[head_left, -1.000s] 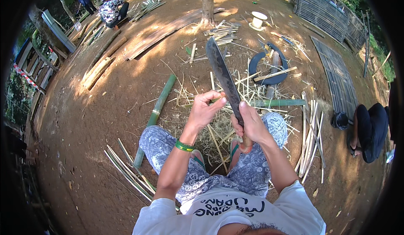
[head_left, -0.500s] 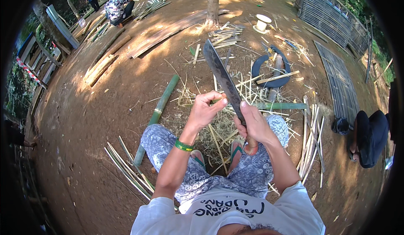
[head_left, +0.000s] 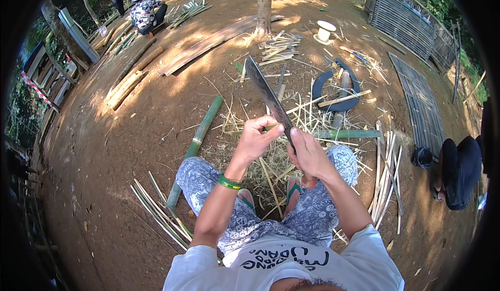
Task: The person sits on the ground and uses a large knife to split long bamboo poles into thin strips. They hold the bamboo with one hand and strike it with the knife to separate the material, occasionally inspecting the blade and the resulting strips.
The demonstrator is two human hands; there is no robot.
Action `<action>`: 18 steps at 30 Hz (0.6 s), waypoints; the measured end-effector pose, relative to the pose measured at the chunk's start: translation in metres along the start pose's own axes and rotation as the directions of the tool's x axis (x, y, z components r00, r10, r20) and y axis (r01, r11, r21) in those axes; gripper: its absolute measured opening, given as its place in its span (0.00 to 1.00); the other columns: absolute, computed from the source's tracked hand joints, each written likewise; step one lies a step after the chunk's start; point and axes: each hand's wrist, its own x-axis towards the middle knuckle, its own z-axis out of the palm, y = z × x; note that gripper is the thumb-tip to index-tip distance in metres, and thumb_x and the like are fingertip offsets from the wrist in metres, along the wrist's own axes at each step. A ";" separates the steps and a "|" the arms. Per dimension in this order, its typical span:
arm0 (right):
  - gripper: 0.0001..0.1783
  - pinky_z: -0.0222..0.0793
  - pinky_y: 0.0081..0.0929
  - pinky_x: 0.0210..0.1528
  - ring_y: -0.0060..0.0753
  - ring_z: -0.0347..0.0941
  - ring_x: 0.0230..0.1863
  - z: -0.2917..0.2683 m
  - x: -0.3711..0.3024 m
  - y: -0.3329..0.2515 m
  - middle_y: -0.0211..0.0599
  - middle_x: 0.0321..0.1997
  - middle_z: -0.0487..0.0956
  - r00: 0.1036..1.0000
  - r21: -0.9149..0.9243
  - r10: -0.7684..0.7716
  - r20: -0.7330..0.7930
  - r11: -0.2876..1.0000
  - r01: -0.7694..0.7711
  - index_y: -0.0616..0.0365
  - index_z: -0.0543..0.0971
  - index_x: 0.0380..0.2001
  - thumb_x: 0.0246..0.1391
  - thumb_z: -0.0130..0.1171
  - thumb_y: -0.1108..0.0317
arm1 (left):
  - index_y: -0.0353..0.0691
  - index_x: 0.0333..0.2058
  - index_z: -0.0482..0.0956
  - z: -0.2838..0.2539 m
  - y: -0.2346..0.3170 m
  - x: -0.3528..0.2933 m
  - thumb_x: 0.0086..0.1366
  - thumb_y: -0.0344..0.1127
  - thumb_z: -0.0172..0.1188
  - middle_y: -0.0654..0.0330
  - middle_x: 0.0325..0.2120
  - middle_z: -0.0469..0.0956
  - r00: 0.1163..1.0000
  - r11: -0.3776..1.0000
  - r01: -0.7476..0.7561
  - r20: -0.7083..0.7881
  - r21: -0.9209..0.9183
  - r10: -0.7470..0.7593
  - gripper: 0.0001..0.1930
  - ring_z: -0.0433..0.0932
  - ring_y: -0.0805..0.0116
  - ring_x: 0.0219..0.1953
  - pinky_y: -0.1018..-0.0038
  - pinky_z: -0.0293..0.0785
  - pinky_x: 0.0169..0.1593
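My right hand (head_left: 308, 155) grips the handle of a long dark machete (head_left: 265, 95), its blade pointing up and away from me. My left hand (head_left: 256, 139) is beside the blade, fingers curled, and appears to pinch a thin bamboo sliver (head_left: 270, 127) against the blade's edge. Both hands hover above my knees and sandalled feet. Below them is a heap of pale bamboo shavings (head_left: 271, 171).
A green bamboo pole (head_left: 200, 134) lies to my left, with bundles of split strips (head_left: 156, 213) near it and more strips (head_left: 385, 181) on my right. A tyre (head_left: 319, 82), woven bamboo panels (head_left: 416, 103) and a post (head_left: 264, 4) lie beyond. Another person (head_left: 458, 171) sits right.
My left hand's fingers have curled in against the blade. The machete tilted slightly to the left. The right hand keeps its grip.
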 end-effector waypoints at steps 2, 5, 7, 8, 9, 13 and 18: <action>0.29 0.61 0.24 0.17 0.21 0.62 0.13 0.000 0.005 0.001 0.26 0.12 0.65 1.000 -0.006 0.002 0.004 1.000 -0.002 0.58 0.68 0.26 0.74 0.31 0.47 | 0.34 0.30 0.80 0.000 0.001 0.002 0.67 0.31 0.64 0.72 0.27 0.76 1.000 1.000 0.010 0.022 0.010 -0.010 0.08 0.67 0.87 0.29 0.84 0.64 0.31; 0.29 0.61 0.24 0.17 0.20 0.63 0.13 0.002 0.006 0.006 0.26 0.13 0.66 0.999 0.101 0.031 0.022 0.994 -0.033 0.58 0.68 0.29 0.74 0.32 0.47 | 0.35 0.30 0.80 0.002 -0.002 0.000 0.66 0.31 0.65 0.72 0.25 0.75 1.000 1.000 0.007 -0.020 -0.013 -0.008 0.07 0.67 0.87 0.28 0.83 0.63 0.30; 0.27 0.60 0.23 0.17 0.20 0.62 0.13 0.005 0.006 0.002 0.26 0.13 0.67 0.999 0.123 0.029 -0.015 0.992 -0.027 0.58 0.69 0.30 0.74 0.32 0.48 | 0.35 0.32 0.80 0.001 -0.004 0.001 0.66 0.31 0.65 0.73 0.26 0.74 0.999 1.000 -0.019 -0.033 -0.020 0.018 0.06 0.67 0.87 0.29 0.84 0.63 0.31; 0.27 0.60 0.23 0.18 0.20 0.62 0.13 0.008 0.005 -0.001 0.26 0.13 0.67 0.999 0.099 0.018 -0.032 0.995 -0.015 0.59 0.69 0.31 0.74 0.33 0.48 | 0.36 0.34 0.80 -0.001 -0.005 0.002 0.66 0.31 0.65 0.73 0.26 0.74 0.999 0.999 -0.032 -0.042 -0.021 0.031 0.05 0.67 0.88 0.30 0.84 0.64 0.31; 0.27 0.60 0.23 0.18 0.20 0.62 0.13 0.010 0.003 -0.005 0.26 0.13 0.67 0.999 0.074 0.006 -0.050 0.997 -0.003 0.59 0.69 0.31 0.74 0.33 0.49 | 0.36 0.39 0.80 -0.001 -0.008 0.002 0.61 0.29 0.69 0.69 0.30 0.77 0.993 0.996 -0.085 -0.089 -0.028 0.082 0.09 0.72 0.82 0.33 0.81 0.68 0.35; 0.27 0.60 0.24 0.19 0.21 0.63 0.14 0.014 -0.007 -0.014 0.26 0.13 0.67 0.996 0.034 0.008 -0.085 0.999 -0.006 0.60 0.71 0.33 0.74 0.32 0.49 | 0.38 0.44 0.81 0.000 0.023 -0.017 0.49 0.27 0.73 0.57 0.41 0.80 0.774 0.671 -0.320 -0.223 0.669 0.592 0.21 0.79 0.59 0.43 0.69 0.75 0.42; 0.28 0.61 0.25 0.20 0.22 0.64 0.15 0.026 -0.012 -0.024 0.27 0.13 0.67 0.996 0.027 0.025 -0.089 0.999 -0.023 0.62 0.73 0.35 0.74 0.32 0.49 | 0.36 0.40 0.84 0.006 0.037 -0.030 0.49 0.28 0.75 0.57 0.36 0.80 0.765 0.597 -0.443 -0.066 0.668 0.641 0.17 0.80 0.59 0.38 0.68 0.77 0.41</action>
